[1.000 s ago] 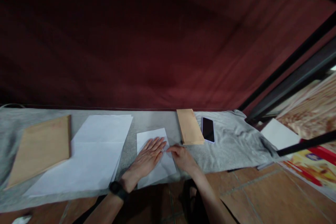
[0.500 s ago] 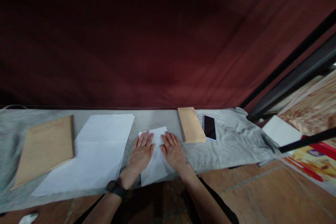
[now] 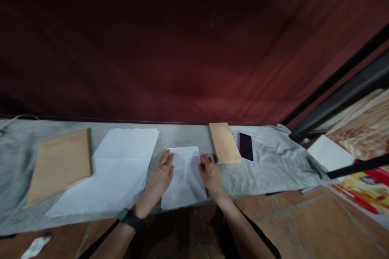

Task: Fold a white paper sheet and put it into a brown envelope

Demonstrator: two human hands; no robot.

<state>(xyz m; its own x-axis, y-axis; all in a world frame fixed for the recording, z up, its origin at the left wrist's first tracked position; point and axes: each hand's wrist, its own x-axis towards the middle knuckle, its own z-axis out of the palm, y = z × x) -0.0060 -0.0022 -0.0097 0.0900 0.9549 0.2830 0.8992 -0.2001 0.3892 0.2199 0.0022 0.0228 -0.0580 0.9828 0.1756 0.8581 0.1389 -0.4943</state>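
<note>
A white folded sheet of paper [image 3: 184, 182] lies flat on the grey cloth between my two hands. My left hand [image 3: 160, 176] rests along its left edge, fingers stretched out and the tips touching the paper near its upper left corner. At the right edge my right hand [image 3: 209, 173] has its fingers curled, with thumb and fingertips pinching the paper's side. Left of my left hand is a larger stack of white paper sheets [image 3: 121, 170] with a crease across it. A pile of narrow brown envelopes [image 3: 225, 143] sits just beyond my right hand.
A large brown envelope stack [image 3: 60, 162] overlaps the white sheets at left. A phone [image 3: 245, 147] lies right of the narrow envelopes. The grey cloth [image 3: 273, 166] covers a long bench before a dark red curtain [image 3: 182, 48]. Black metal bars [image 3: 340, 77] and a colourful box [image 3: 364, 190] stand at right.
Both hands were lying flat on the folded paper. They have moved apart to its side edges, the right one curling its fingers. The paper now looks wider and squarer.
</note>
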